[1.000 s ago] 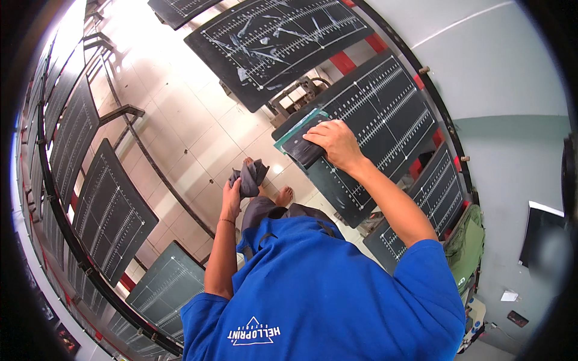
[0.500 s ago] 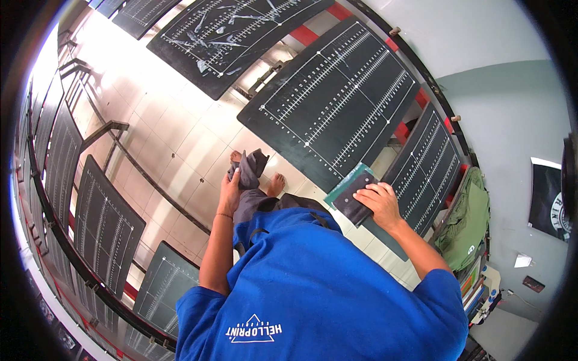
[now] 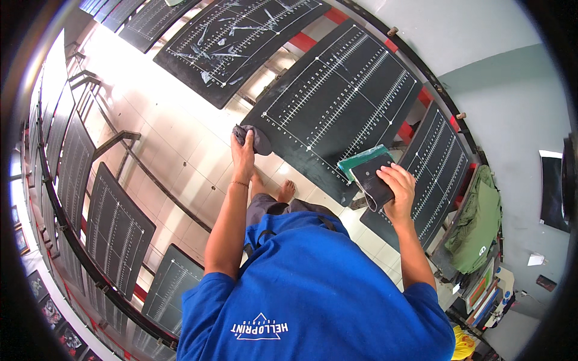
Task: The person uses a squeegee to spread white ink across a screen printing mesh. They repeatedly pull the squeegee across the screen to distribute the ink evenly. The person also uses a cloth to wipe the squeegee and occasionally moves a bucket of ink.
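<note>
Bunched in my left hand (image 3: 244, 155) is a dark grey cloth (image 3: 257, 139), at the near left corner of a black board (image 3: 337, 96) printed with white ruler marks. My right hand (image 3: 397, 183) grips a squeegee (image 3: 374, 174) with a black handle and a green blade. The squeegee is over the near right corner of the same board; whether it touches the surface I cannot tell. Both hands are closed.
Another marked board (image 3: 223, 42), farther left, bears whitish smears. To the right lies one more marked board (image 3: 430, 171), with a green garment (image 3: 472, 228) beyond it. Along the left stand several boards on a rack (image 3: 120, 234). A dark rail (image 3: 415, 57) curves past the far side.
My left hand has lifted the cloth from near my legs up to the board's corner. My right hand has shifted slightly right and up with the squeegee.
</note>
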Action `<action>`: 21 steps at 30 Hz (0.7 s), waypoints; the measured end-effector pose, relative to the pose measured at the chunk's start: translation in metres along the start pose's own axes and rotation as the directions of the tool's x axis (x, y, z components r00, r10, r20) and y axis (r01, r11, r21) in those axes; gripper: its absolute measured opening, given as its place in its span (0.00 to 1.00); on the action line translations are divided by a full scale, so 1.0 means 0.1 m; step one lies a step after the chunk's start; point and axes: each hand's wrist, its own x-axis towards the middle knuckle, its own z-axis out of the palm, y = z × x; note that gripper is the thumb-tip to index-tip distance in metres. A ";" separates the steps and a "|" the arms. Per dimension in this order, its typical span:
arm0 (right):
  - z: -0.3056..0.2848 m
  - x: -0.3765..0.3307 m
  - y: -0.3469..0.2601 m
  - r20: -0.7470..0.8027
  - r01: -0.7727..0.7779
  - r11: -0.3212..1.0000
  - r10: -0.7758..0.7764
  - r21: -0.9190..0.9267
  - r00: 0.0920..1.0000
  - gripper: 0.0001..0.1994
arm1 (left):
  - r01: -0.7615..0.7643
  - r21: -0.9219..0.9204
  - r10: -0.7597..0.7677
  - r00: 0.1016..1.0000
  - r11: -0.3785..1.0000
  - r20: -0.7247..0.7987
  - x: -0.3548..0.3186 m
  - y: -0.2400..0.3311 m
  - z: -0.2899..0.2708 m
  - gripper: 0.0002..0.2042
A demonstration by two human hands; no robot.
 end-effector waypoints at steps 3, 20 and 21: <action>0.01 -0.09 -0.03 -0.004 -0.042 0.999 0.042 0.031 0.999 0.17 | -0.095 0.152 0.103 0.994 0.984 -0.042 -0.18 0.05 0.23 0.16; -0.20 -0.22 -0.10 -0.052 -0.181 0.983 0.181 0.006 0.982 0.16 | 0.329 0.223 -0.393 0.833 0.918 0.389 -2.44 -0.67 1.26 0.14; -0.25 -0.24 -0.12 -0.072 -0.191 0.981 0.192 0.010 0.979 0.15 | 0.387 0.172 -0.423 0.808 0.906 0.411 -2.46 -0.77 1.27 0.15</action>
